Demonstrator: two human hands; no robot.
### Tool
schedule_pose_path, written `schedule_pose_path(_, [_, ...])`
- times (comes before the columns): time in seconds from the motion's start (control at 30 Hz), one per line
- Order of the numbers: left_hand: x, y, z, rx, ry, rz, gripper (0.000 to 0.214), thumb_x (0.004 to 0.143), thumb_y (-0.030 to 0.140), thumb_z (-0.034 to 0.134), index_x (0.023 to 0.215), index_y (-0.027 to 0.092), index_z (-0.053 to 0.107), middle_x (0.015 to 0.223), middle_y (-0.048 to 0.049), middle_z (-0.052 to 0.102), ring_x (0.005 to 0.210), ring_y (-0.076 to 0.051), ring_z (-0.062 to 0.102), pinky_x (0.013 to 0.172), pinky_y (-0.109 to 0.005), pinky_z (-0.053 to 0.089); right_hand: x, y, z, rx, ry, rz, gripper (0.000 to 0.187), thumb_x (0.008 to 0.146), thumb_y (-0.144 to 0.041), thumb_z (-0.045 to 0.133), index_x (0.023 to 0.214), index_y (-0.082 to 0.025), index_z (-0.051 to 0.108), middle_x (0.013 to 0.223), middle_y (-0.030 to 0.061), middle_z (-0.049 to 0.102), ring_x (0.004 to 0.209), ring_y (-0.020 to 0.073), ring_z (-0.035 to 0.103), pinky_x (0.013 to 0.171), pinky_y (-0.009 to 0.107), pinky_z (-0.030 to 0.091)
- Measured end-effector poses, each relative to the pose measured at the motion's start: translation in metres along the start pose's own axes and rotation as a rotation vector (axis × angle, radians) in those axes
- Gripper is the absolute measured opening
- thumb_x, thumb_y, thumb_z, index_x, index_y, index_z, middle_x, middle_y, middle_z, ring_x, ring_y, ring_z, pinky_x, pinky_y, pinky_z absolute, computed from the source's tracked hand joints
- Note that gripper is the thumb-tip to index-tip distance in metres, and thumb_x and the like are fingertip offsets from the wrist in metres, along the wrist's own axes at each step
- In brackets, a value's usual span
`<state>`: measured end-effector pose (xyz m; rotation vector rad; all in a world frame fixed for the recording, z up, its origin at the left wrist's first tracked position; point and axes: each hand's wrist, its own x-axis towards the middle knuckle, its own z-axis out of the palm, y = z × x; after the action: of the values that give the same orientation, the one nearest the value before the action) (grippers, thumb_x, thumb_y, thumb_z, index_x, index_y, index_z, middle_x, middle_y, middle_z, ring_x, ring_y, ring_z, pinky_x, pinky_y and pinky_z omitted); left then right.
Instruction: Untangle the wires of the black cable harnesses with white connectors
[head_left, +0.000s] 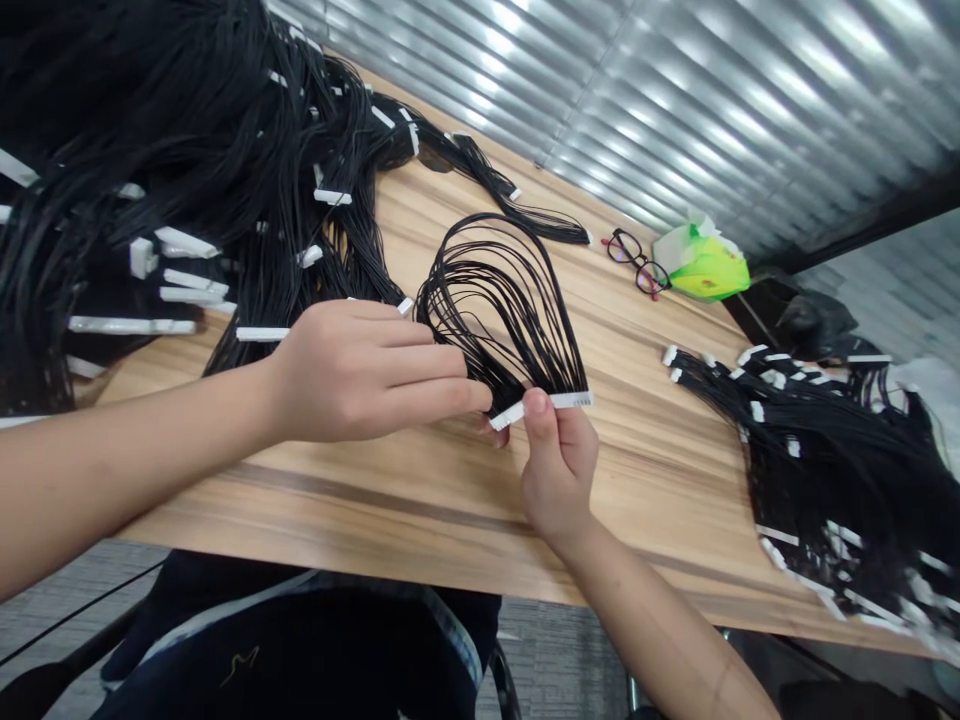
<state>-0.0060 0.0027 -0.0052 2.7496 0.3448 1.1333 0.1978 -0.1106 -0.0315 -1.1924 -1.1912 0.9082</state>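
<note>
A looped bundle of thin black wires (495,300) arches up from a long white multi-pin connector (541,407) above the wooden table. My right hand (559,470) pinches the connector from below, with the thumb on its front. My left hand (367,370) comes in from the left, its fingertips against the wires and the connector's left end. Its fingers partly hide the wires' lower part. Behind that hand, a large heap of black wire harnesses with white connectors (225,170) spreads over the table.
Another pile of black harnesses with white connectors (832,470) lies at the table's right edge. Red-framed glasses (636,263) and a green-and-white bag (701,262) sit near the far edge, beside a ribbed metal wall (712,90). A dark chair stands below the near edge.
</note>
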Motion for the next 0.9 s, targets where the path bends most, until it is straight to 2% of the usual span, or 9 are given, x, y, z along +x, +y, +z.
schedule_pose_path(0.2, [0.016, 0.005, -0.004, 0.217, -0.094, 0.143, 0.029, 0.111, 0.030, 0.051, 0.093, 0.026, 0.073, 0.082, 0.0037, 0.075, 0.067, -0.011, 0.062, 0.057, -0.027, 0.037, 0.003, -0.003, 0.000, -0.087, -0.024, 0.016, 0.049, 0.108, -0.053, 0.055, 0.072, -0.023, 0.069, 0.065, 0.0010, 0.071, 0.061, 0.0168, 0.065, 0.060, 0.033, 0.050])
schedule_pose_path(0.37, [0.019, 0.005, 0.002, 0.249, -0.131, 0.199, 0.030, 0.104, 0.019, 0.049, 0.078, 0.021, 0.064, 0.071, 0.0011, 0.065, 0.062, -0.012, 0.054, 0.054, -0.028, 0.035, 0.002, -0.002, 0.000, -0.130, -0.043, 0.022, 0.047, 0.107, -0.052, 0.056, 0.071, -0.023, 0.066, 0.065, 0.0001, 0.069, 0.062, 0.0160, 0.065, 0.062, 0.033, 0.049])
schedule_pose_path(0.47, [0.018, 0.006, -0.003, 0.159, -0.065, 0.116, 0.035, 0.102, 0.027, 0.056, 0.067, 0.023, 0.056, 0.065, 0.0019, 0.060, 0.059, -0.013, 0.050, 0.054, -0.030, 0.033, 0.006, -0.004, 0.000, -0.072, -0.026, 0.082, 0.045, 0.106, -0.055, 0.056, 0.075, -0.023, 0.066, 0.067, 0.0011, 0.071, 0.063, 0.0173, 0.065, 0.061, 0.033, 0.052])
schedule_pose_path(0.57, [0.016, 0.009, -0.011, 0.000, 0.027, 0.045, 0.050, 0.100, 0.037, 0.069, 0.061, 0.021, 0.042, 0.054, 0.0047, 0.048, 0.050, -0.011, 0.041, 0.050, -0.030, 0.028, 0.015, -0.008, -0.001, 0.024, 0.054, 0.120, 0.042, 0.103, -0.057, 0.059, 0.078, -0.024, 0.066, 0.063, 0.0003, 0.068, 0.058, 0.0175, 0.062, 0.057, 0.033, 0.053])
schedule_pose_path(0.63, [0.014, 0.010, -0.013, -0.060, 0.092, -0.035, 0.050, 0.104, 0.037, 0.063, 0.063, 0.021, 0.040, 0.052, 0.0058, 0.043, 0.048, -0.010, 0.038, 0.048, -0.029, 0.026, 0.020, -0.010, -0.003, 0.057, 0.135, 0.099, 0.041, 0.100, -0.058, 0.064, 0.075, -0.024, 0.063, 0.061, -0.0009, 0.065, 0.055, 0.0166, 0.060, 0.054, 0.031, 0.051])
schedule_pose_path(0.73, [0.009, 0.008, -0.008, 0.001, 0.122, -0.233, 0.031, 0.107, 0.029, 0.052, 0.078, 0.022, 0.057, 0.068, 0.0033, 0.063, 0.054, -0.009, 0.051, 0.051, -0.026, 0.033, 0.023, -0.012, -0.004, 0.083, 0.196, 0.048, 0.040, 0.097, -0.057, 0.068, 0.075, -0.024, 0.063, 0.063, -0.0010, 0.066, 0.055, 0.0156, 0.061, 0.051, 0.029, 0.049])
schedule_pose_path(0.83, [0.005, 0.002, -0.002, 0.124, 0.030, -0.325, 0.014, 0.101, 0.028, 0.060, 0.099, 0.021, 0.072, 0.098, -0.0004, 0.079, 0.070, -0.011, 0.067, 0.055, -0.026, 0.040, 0.020, -0.012, -0.003, 0.082, 0.171, 0.038, 0.039, 0.098, -0.057, 0.067, 0.077, -0.024, 0.063, 0.063, -0.0011, 0.066, 0.054, 0.0155, 0.060, 0.052, 0.029, 0.050])
schedule_pose_path(0.9, [0.003, -0.002, 0.000, 0.128, -0.025, -0.351, 0.017, 0.101, 0.032, 0.062, 0.103, 0.022, 0.076, 0.103, 0.0008, 0.082, 0.078, -0.014, 0.073, 0.059, -0.026, 0.043, 0.017, -0.012, -0.002, 0.071, 0.144, 0.042, 0.040, 0.098, -0.058, 0.066, 0.077, -0.025, 0.063, 0.062, -0.0014, 0.065, 0.053, 0.0158, 0.058, 0.052, 0.030, 0.050])
